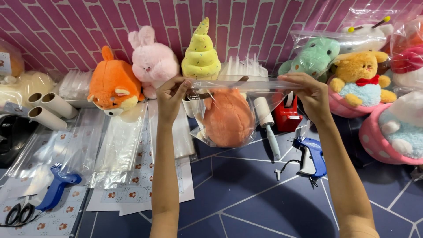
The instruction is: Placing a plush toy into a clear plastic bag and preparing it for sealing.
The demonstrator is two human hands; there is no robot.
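where both hands are raised above the dark blue patterned tabletop (246, 198), a clear plastic bag (229, 114) hangs between them, holding a round orange plush toy (228, 118). left hand (172, 94): fingers (183, 83) pinched shut on the bag's top left corner. right hand (310, 92): fingers (288, 78) curled closed on the top right corner, the bag's mouth stretched flat between the two grips. orange plush: sits low in the bag, below and between the fingertips, clear of the table or touching it, cannot tell which. white lint roller with pale blue handle (269, 125): just below the right fingers, partly behind the bag. red tape dispenser (287, 115): beside the roller, under the right hand. blue tagging gun (310, 158): on the tabletop beside the right forearm. stack of clear flat bags (119, 145): well left of the left fingers. second blue tagging gun (57, 187) and black scissors (20, 213): far left, near edge. yellow cone-shaped plush (201, 53), pink rabbit plush (152, 61), orange fox plush (112, 86): lined against the pink brick-pattern wall (246, 26) behind the fingers.
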